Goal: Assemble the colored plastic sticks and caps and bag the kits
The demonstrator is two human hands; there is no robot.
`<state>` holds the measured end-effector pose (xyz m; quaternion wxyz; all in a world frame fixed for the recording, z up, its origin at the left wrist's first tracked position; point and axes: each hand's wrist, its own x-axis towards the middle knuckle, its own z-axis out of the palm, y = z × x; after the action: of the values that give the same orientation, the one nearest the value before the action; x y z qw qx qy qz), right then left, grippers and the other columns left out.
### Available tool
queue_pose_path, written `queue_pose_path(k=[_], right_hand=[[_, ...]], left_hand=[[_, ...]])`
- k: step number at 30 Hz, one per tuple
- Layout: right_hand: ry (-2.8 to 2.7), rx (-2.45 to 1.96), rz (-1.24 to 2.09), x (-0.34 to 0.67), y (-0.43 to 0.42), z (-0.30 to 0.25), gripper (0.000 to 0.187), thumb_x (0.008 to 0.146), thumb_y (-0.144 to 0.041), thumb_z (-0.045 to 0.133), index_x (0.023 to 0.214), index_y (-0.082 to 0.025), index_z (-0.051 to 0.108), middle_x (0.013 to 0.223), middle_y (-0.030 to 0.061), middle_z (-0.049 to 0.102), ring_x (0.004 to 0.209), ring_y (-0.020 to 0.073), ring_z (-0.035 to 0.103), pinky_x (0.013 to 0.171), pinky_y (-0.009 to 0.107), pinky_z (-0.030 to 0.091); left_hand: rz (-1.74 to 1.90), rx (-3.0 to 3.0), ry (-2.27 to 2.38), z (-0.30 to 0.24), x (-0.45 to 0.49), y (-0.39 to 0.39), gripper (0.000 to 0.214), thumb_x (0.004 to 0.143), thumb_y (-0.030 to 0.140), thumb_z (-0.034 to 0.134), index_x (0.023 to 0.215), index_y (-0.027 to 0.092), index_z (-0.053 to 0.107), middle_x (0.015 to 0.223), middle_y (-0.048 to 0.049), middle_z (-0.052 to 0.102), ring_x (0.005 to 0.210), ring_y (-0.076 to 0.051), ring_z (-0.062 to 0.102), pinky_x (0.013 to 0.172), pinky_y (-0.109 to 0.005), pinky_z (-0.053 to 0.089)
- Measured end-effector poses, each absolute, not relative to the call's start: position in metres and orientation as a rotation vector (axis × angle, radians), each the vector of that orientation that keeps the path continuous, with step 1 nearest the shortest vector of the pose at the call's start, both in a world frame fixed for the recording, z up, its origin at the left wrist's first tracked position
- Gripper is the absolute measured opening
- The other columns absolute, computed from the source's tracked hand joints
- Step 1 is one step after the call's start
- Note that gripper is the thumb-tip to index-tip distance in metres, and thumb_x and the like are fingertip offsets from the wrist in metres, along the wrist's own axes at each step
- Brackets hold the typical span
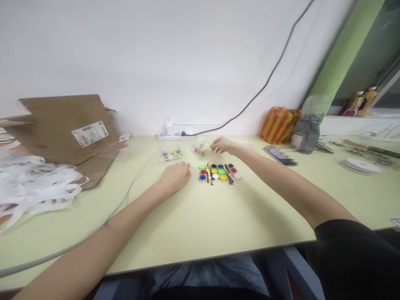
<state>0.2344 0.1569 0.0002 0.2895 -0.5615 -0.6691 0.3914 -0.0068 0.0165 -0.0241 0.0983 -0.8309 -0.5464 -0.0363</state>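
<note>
My left hand (175,177) rests palm down on the table, fingers loosely bent and holding nothing that shows. Just right of it lie several small round coloured discs (214,171) with clear rims, laid out in rows. Thin coloured plastic sticks (208,173) lie in two bunches among them. Beyond these, my right hand (220,145) is held with its fingers parted, beside a small heap of coloured pieces (201,148) that seems to be in clear plastic. A second heap of coloured pieces (171,154) sits behind my left hand.
Left stand an opened cardboard box (68,129) and a tangle of white strips (40,183). A grey cable (103,223) crosses the table. A power strip (175,136) is against the wall. Right are a phone (279,156), a striped bag (276,125) and a white reel (359,165).
</note>
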Motion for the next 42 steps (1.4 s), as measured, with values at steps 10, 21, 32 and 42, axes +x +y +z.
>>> queue_pose_path(k=[10, 21, 32, 42], right_hand=[[-1.878, -1.473, 0.634, 0.3, 0.174, 0.045, 0.012, 0.08, -0.017, 0.075, 0.076, -0.011, 0.065, 0.071, 0.0072, 0.069, 0.064, 0.0132, 0.061, 0.057, 0.023, 0.047], [-2.19, -1.262, 0.121, 0.291, 0.174, 0.091, 0.005, 0.081, -0.012, 0.067, 0.079, -0.012, 0.071, 0.076, 0.0052, 0.071, 0.072, 0.0142, 0.06, 0.071, 0.025, 0.044], [-2.163, -1.047, -0.549, 0.325, 0.149, 0.121, 0.03, 0.097, -0.013, 0.042, 0.101, -0.015, 0.071, 0.095, 0.0094, 0.072, 0.091, 0.0214, 0.059, 0.084, 0.033, 0.041], [-2.523, -1.22, -0.7, 0.392, 0.105, -0.03, 0.033, 0.101, -0.023, 0.039, 0.111, -0.016, 0.07, 0.111, 0.0153, 0.069, 0.098, 0.0254, 0.062, 0.088, 0.037, 0.046]], left_hand=[[-0.087, -2.464, -1.641, -0.024, -0.007, 0.018, 0.031, 0.099, 0.025, 0.033, 0.098, 0.016, 0.063, 0.101, -0.0143, 0.067, 0.092, -0.027, 0.067, 0.072, -0.036, 0.047], [-0.065, -2.461, -1.602, -0.027, -0.011, 0.022, 0.033, 0.099, 0.028, 0.031, 0.098, 0.016, 0.062, 0.1, -0.0134, 0.067, 0.092, -0.027, 0.066, 0.071, -0.035, 0.047], [-0.023, -2.47, -1.582, -0.023, -0.012, 0.02, 0.033, 0.099, 0.028, 0.03, 0.095, 0.017, 0.06, 0.099, -0.0128, 0.066, 0.09, -0.026, 0.066, 0.069, -0.035, 0.045], [-0.008, -2.479, -1.571, -0.022, -0.013, 0.021, 0.038, 0.099, 0.028, 0.029, 0.086, 0.016, 0.063, 0.094, -0.0124, 0.065, 0.086, -0.026, 0.066, 0.069, -0.036, 0.045]])
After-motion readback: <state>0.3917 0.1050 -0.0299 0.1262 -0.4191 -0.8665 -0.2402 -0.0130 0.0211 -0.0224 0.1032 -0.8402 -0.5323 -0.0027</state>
